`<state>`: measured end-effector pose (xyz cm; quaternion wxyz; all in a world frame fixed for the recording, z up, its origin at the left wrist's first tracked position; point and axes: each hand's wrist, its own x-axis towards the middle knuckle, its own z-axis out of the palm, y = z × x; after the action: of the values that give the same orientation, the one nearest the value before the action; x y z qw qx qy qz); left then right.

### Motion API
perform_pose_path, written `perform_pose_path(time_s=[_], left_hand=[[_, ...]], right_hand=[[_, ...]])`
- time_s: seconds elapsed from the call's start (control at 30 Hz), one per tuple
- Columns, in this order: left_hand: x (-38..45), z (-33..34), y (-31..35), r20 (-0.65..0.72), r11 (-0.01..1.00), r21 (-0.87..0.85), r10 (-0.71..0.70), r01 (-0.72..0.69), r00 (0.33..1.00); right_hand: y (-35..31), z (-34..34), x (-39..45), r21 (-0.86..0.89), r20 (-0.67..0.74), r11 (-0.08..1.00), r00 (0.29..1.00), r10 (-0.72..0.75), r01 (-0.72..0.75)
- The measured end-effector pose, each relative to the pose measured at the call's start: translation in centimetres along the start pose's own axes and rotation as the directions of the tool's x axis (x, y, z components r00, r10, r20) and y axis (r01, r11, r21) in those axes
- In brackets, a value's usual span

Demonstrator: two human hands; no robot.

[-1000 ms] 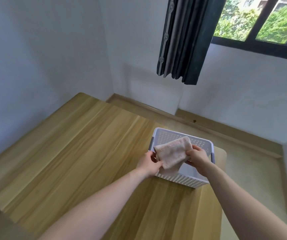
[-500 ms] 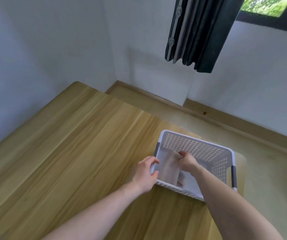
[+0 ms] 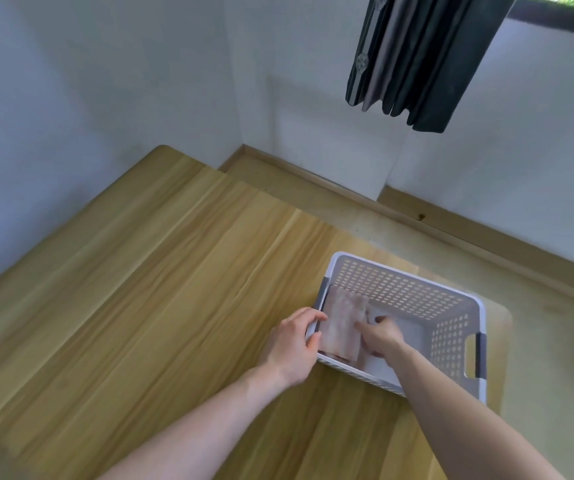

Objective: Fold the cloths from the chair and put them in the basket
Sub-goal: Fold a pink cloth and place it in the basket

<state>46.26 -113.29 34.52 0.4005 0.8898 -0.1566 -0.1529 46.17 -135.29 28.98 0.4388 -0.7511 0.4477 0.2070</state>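
The folded cloth [image 3: 342,327] is down inside the basket [image 3: 403,282], tucked against the left wall at the near-left end, so you're at the placing step, pretty much the tail end of it for this piece. It looks like a pale pinkish, slightly mottled rectangle, folded flat with the edges fairly square, and it seems to be leaning or lying along that left side; hard to say if there's another cloth under it, though something pale shows at its near edge.

Your left hand [image 3: 292,348] is outside the basket, curled around the left rim with the thumb over the top, basically steadying it on the table [image 3: 160,289]. Your right hand [image 3: 380,336] is reaching in from the near side, fingers bent and pressing on the right edge of the cloth. I can't tell if it's pinching the fabric or just pushing it flat.

Next move, I'd guess: let go cleanly without dragging the fold open, lift the right hand straight up past the rim, then go back for another cloth. The chair isn't in view, so no idea how many are left.
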Motion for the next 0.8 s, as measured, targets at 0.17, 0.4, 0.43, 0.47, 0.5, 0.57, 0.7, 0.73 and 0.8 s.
perform_pose_path(time_s=[0.17, 0.4, 0.43, 0.47, 0.5, 0.57, 0.7, 0.73, 0.8], left_hand=[[-0.4, -0.5, 0.3, 0.055, 0.999, 0.023, -0.037, 0.035, 0.998], [-3.3, -3.2, 1.6, 0.062, 0.997, 0.050, -0.056, 0.053, 0.996], [-4.3, -3.9, 1.7, 0.052, 0.997, 0.053, -0.062, 0.059, 0.997], [-5.6, -4.6, 1.8, 0.037, 0.996, 0.052, -0.070, 0.068, 0.997], [-7.2, -5.4, 1.7, 0.021, 0.996, 0.053, -0.077, 0.076, 0.997], [-11.0, -7.1, 1.1, -0.020, 0.994, 0.064, -0.082, 0.083, 0.996], [-21.0, -10.8, -1.0, -0.124, 0.987, 0.071, -0.137, 0.147, 0.983], [-24.0, -11.8, -1.5, -0.155, 0.982, 0.064, -0.168, 0.180, 0.973], [-29.4, -13.6, -2.5, -0.205, 0.969, 0.045, -0.229, 0.243, 0.952]], right_hand=[[-0.4, 1.6, -0.7, 0.052, 0.117, 0.998, 0.993, 0.015, -0.021], [-1.6, -1.9, -8.4, -0.156, 0.070, 0.973, 0.984, -0.162, 0.171], [-1.5, -2.3, -9.7, -0.185, 0.068, 0.954, 0.972, -0.225, 0.234], [-1.3, -2.6, -11.0, -0.210, 0.066, 0.931, 0.954, -0.292, 0.299], [-1.0, -2.8, -12.5, -0.222, 0.063, 0.908, 0.934, -0.351, 0.356], [-0.5, -2.5, -16.1, -0.193, 0.071, 0.869, 0.890, -0.451, 0.456], [0.6, -0.1, -24.8, -0.102, 0.117, 0.780, 0.786, -0.607, 0.617], [1.1, 1.1, -27.2, -0.083, 0.146, 0.758, 0.760, -0.633, 0.647], [2.1, 3.4, -31.2, -0.067, 0.220, 0.703, 0.697, -0.682, 0.708]])
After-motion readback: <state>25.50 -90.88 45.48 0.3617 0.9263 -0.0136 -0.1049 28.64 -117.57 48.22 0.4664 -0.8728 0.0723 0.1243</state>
